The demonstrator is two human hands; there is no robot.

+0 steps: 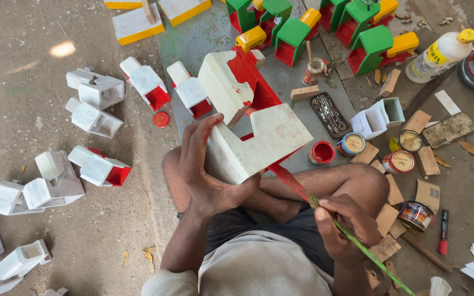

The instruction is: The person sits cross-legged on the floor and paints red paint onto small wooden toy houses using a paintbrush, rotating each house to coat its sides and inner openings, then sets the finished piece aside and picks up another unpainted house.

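Observation:
My left hand [207, 170] grips a white wooden toy truck body [248, 123] with a red-painted inside, held up over my crossed legs. My right hand [341, 227] is shut on a long thin stick brush [325, 211], green along its shaft and red toward the tip. The red tip reaches under the toy's lower edge. An open small tin of red paint [321, 153] stands on the floor just beyond my right knee.
Several white and red-and-white toy pieces [97, 96] lie on the floor to the left. Finished green, red and yellow trucks [377, 46] stand at the top. Paint tins [401, 161], a glue bottle [443, 53], wood scraps and a red marker [443, 233] crowd the right.

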